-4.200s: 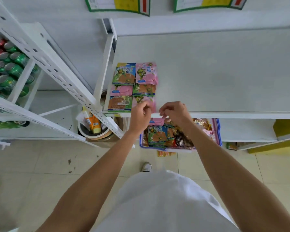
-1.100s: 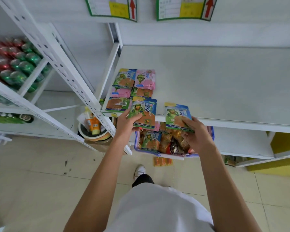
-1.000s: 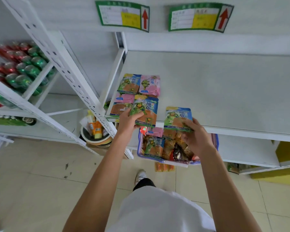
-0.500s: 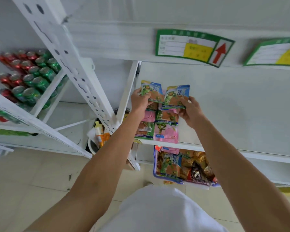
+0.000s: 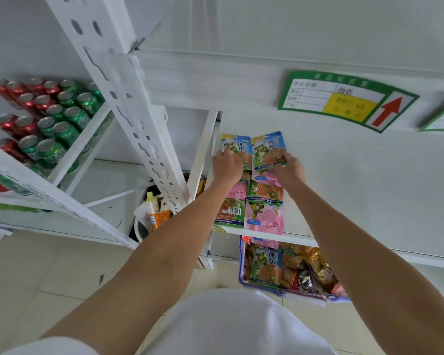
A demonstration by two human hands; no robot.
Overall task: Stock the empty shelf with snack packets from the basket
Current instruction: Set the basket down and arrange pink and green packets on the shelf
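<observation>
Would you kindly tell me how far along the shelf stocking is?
Done: two short rows of packets lie at the left end of the shelf. In hand: the left hand holds a blue packet, the right hand a second blue packet, at the rows' back. Left: the basket holds many more, and most of the shelf is bare.

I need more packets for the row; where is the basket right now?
In the head view, the blue basket sits lower right of centre, under the front edge of the shelf, just below the nearest pink packet.
</observation>
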